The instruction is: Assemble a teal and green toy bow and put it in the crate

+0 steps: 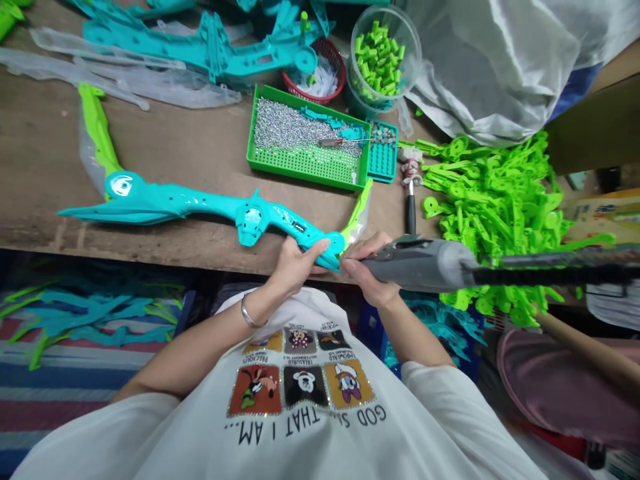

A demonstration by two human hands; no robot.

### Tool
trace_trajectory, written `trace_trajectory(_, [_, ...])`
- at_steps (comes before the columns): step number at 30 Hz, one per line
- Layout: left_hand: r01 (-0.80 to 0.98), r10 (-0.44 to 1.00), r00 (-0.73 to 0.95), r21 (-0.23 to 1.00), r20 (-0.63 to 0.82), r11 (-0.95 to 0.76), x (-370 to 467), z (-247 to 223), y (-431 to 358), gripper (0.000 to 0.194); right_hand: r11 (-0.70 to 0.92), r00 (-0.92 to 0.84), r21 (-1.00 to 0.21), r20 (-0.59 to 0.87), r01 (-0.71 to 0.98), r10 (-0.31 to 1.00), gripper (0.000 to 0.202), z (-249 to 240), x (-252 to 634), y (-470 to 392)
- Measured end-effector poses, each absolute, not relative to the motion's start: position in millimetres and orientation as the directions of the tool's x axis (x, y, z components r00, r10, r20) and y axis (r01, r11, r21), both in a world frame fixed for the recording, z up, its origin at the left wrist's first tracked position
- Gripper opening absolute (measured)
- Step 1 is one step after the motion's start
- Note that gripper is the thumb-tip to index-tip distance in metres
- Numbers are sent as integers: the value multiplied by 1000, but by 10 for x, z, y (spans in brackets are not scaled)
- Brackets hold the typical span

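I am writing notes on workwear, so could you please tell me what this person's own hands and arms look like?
Both the left hand and the right hand are bare, without gloves. A plain silver bangle circles the left wrist; none shows on the right. The left sleeve and right sleeve are white and loose, leaving the forearms uncovered.

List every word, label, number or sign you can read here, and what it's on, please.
White shirt, upside down in the picture:
"GOD SA… THAT I AM…" (part lost in a fold)
"PRECIOUS"
"TREASURED"
"IMPORTANT"
"EMPOWERED"
Smaller lines under these: too small to read surely.
Turquoise part: a white round emblem, no readable letters.
Yellow package: markings too blurred.
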State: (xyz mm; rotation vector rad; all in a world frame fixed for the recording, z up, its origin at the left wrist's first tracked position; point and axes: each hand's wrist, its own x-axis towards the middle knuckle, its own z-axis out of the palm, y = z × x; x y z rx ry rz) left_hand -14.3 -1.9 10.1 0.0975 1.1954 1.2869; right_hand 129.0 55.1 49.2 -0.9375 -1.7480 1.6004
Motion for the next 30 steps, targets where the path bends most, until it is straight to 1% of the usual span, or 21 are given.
trace_trajectory(3, [-672, 783, -166, 650, -600, 355, -157, 111, -30, 68, 56, -655, -996, -4, 72, 756, 24, 537, 1218, 619])
trace_trajectory(6, [-669, 787, -137, 643, -601, 374, -169, 114, -36, 70, 14, -703, -998, -34, 63, 710, 21, 640, 1213, 708])
trace_trajectory(9, [-678, 782, -122, 627, -612, 385, -172, 111, -29, 70, -9, -720, -1000, 15, -30, 694, 28, 777, 1233, 815])
trace_trajectory(12, [-685, 776, -105, 611, -622, 397, -189, 105, -33, 64, 50, -637, -988, 131, -145, 759, 28, 917, 1201, 941])
trace_trajectory(15, [-661, 775, -25, 592, -632, 461, -246, 85, -74, 56, 132, -492, -974, 208, -185, 845, 23, 1006, 1119, 1084])
trace_trajectory(18, [-551, 751, 80, 598, -656, 582, -321, 45, -133, 49, 187, -401, -966, 246, -180, 882, 22, 1013, 1039, 1243])
trace_trajectory(20, [-464, 746, 86, 636, -661, 617, -359, 16, -155, 46, 206, -365, -965, 253, -162, 896, 24, 982, 998, 1351])
trace_trajectory(23, [-360, 776, 42, 715, -629, 599, -379, -15, -138, 45, 218, -319, -965, 253, -144, 913, 27, 911, 931, 1493])
trace_trajectory(27, [-190, 835, 6, 819, -550, 541, -337, -44, -37, 42, 221, -297, -964, 256, -148, 920, 31, 813, 821, 1617])
trace_trajectory(30, [-155, 859, 27, 847, -511, 509, -244, -46, 42, 41, 227, -283, -967, 250, -114, 926, 32, 754, 733, 1675])
